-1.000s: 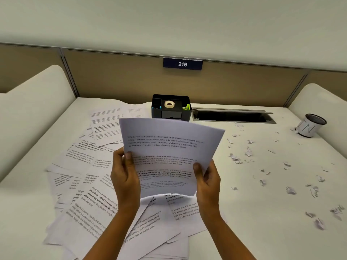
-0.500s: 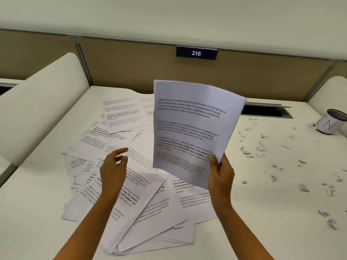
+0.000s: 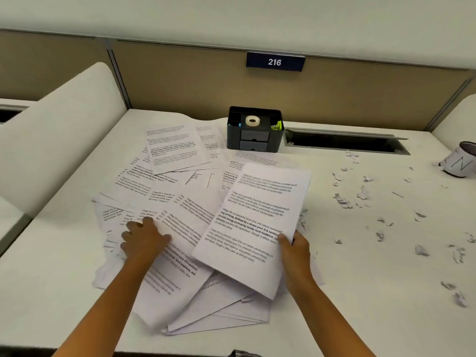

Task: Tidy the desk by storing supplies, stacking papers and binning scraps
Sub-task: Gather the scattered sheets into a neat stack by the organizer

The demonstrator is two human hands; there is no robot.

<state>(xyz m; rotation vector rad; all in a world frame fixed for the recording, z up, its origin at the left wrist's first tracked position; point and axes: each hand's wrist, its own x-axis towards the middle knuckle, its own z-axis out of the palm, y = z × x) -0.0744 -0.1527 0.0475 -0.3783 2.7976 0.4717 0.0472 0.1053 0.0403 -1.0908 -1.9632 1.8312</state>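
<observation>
Printed sheets [image 3: 170,161] lie scattered in an overlapping heap on the left half of the white desk [image 3: 360,292]. My right hand [image 3: 293,249] grips the right edge of a small stack of printed sheets [image 3: 255,222], which is held low and tilted over the heap. My left hand [image 3: 143,239] rests flat on a loose sheet [image 3: 180,253] in the heap, fingers spread. Torn paper scraps [image 3: 363,195] are strewn across the right half of the desk. A black desk organiser [image 3: 255,130] with a tape roll [image 3: 252,121] stands at the back.
A white mug [image 3: 461,161] marked N lies tipped at the far right. A cable slot [image 3: 345,141] opens in the desk behind the scraps. Beige partition [image 3: 180,81] with a 216 plate [image 3: 275,62] closes the back; white side dividers [image 3: 59,135] flank the desk.
My left hand let go of the stack and dropped onto the heap. My right hand lowered the stack from upright in the air to near the desk.
</observation>
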